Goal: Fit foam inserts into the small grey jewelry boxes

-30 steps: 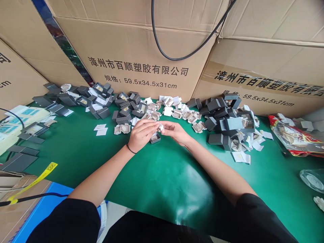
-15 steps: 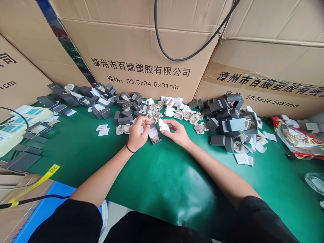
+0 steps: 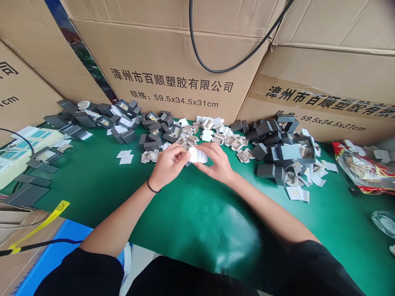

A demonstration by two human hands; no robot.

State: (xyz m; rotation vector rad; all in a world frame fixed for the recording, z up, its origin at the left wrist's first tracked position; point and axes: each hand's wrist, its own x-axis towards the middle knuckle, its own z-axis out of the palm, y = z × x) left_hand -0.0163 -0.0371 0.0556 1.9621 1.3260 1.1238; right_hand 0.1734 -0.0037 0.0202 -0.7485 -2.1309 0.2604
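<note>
Pinching a white card from both sides: left hand at its nine o'clock, right hand at three, fingertips closed on it, over green tabletop.

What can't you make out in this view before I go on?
Head view only.
- White piece, pinched between left hand and right hand: fingers cover its edges, print too small to read.
- Green table under both hands: hidden by them.
- Red bag: cut off by the right edge.
- Clear dish: cut off by the right edge.
</note>
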